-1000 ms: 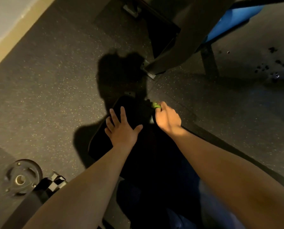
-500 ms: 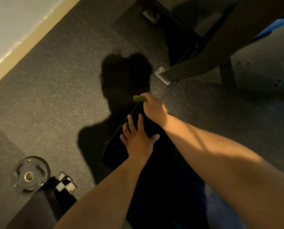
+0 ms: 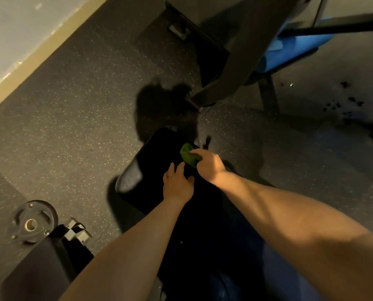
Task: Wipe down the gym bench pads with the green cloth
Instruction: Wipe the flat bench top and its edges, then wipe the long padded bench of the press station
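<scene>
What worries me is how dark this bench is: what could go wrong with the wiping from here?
The green cloth is bunched small in the right hand, so strokes may cover little, and missed patches on the shadowed black pad would be hard to spot. The left hand lies on the pad beside the cloth; the area under it may go unwiped. The weight plate lying to the left could trip a shifting foot.
</scene>
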